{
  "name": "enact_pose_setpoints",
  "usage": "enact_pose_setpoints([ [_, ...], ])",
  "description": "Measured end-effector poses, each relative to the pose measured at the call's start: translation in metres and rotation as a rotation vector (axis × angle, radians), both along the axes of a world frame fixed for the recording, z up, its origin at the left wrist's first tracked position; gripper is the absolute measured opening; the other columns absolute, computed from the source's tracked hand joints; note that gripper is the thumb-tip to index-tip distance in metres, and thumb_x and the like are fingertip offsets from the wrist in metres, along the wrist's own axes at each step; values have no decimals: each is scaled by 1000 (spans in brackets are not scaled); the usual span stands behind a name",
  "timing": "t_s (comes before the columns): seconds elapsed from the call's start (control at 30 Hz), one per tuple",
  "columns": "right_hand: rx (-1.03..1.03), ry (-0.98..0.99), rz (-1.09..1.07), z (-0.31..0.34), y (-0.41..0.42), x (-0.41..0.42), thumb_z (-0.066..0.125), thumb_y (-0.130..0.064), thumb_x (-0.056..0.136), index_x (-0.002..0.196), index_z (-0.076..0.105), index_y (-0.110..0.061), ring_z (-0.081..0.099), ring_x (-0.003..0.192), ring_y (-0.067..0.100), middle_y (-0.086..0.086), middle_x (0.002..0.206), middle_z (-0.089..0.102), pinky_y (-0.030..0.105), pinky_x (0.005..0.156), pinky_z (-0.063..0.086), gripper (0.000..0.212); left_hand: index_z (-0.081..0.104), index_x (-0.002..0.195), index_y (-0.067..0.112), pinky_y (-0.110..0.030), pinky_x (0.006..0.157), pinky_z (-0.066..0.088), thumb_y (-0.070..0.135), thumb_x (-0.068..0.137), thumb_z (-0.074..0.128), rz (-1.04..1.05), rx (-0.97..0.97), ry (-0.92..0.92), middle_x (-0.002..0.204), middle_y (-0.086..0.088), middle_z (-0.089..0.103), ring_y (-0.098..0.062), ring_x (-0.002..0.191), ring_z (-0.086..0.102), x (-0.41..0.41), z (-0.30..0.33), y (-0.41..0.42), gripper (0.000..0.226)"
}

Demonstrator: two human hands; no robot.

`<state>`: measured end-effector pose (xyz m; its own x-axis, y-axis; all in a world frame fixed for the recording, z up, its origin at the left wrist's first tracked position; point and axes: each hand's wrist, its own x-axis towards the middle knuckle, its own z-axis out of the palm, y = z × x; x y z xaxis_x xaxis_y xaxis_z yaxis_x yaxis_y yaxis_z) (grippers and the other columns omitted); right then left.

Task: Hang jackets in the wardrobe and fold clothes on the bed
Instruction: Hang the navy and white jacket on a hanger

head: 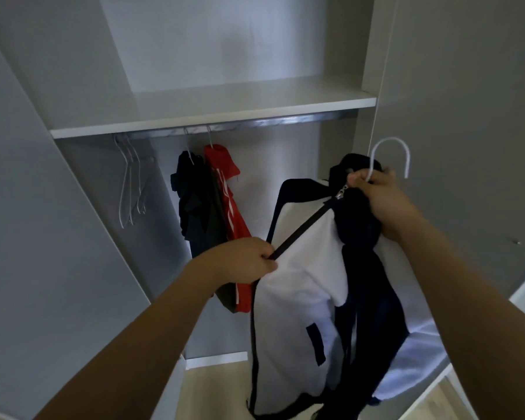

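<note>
Before the person stood an open grey wardrobe, the landmark for all else. Its white shelf ran across the upper part, and just under the shelf a metal hanging rail spanned the compartment.

Largest of the loose things was the white-and-navy zip jacket, held up in front of the wardrobe's right half, below the rail and not on it. It hung tilted, its dark zipper band running slantwise from upper right to lower left, with the silver zip pull at the top end by the collar.

Inside the wardrobe, near the middle of the rail, a dark jacket and a red jacket hung side by side, touching. To their left, toward the wardrobe's left wall, a bunch of empty wire hangers hung from the same rail.

The right hand was curled tight round the jacket's dark collar and the neck of a white hanger, whose hook stood up above the fist, in front of the wardrobe's right panel and clear of the rail. The left hand, lower and nearer the wardrobe's middle, pinched the zipper band between thumb and bent fingers.
</note>
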<state>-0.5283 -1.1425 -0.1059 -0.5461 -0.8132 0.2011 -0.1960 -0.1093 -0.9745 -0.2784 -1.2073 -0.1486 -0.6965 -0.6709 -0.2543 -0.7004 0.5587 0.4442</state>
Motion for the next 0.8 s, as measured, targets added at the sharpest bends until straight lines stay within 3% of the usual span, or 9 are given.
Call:
enact_pose_setpoints([
  [0.1,38,110,144,5,-6,22,62,-17,94,69,64,-24,55,84,-1,-8,99,47,16,87,42,25,54,84,23,-24,59,42,52,93,51,35,-56,236,74,6,56,-5,65,56,-24,-4,8,30],
  [0.2,34,219,149,6,-8,32,62,-17,94,66,62,-27,50,78,-20,-9,88,45,2,80,35,30,48,74,28,-21,54,35,39,99,49,26,-74,468,67,9,51,3,54,48,-41,-3,19,28],
  [0.33,-4,255,101,2,-3,26,62,-15,93,67,61,-27,43,79,-31,-16,95,38,-11,73,26,29,48,71,30,-23,55,39,33,99,49,-27,-69,434,64,8,51,-4,56,48,-24,7,16,28],
  [0.4,7,255,99,-3,-3,29,62,-16,93,68,62,-27,44,91,-21,-17,97,34,-4,86,27,28,51,72,29,-27,60,42,34,99,50,-24,-18,338,67,5,53,-9,61,52,-16,15,12,27],
  [0.47,1,213,97,-4,-2,33,63,-16,93,70,63,-27,45,104,1,-15,99,33,13,101,28,26,53,75,24,-32,63,44,34,98,51,-8,16,295,71,1,55,-13,64,53,-14,21,10,25],
  [0.53,4,120,137,3,0,36,62,-20,94,72,65,-25,49,103,9,-10,101,36,23,104,34,22,53,78,21,-30,62,42,33,97,52,17,-7,362,69,4,52,-10,62,50,-20,25,13,23],
  [0.6,23,115,192,9,1,37,60,-24,95,74,65,-25,52,102,9,-2,107,38,24,102,37,21,50,80,19,-24,59,39,31,98,53,56,-6,522,69,6,48,-4,59,46,-30,25,19,22],
  [0.7,66,259,224,14,1,40,59,-24,96,73,63,-25,44,91,-13,-1,111,34,13,94,34,23,46,72,22,-18,53,34,30,99,52,118,-9,667,65,7,45,1,52,40,-44,21,29,29],
  [0.8,53,306,108,10,2,40,59,-16,96,73,61,-16,43,94,-4,-1,115,29,19,104,30,23,49,68,19,-17,50,32,28,100,51,137,-2,642,62,6,46,1,50,41,-43,21,30,33],
])
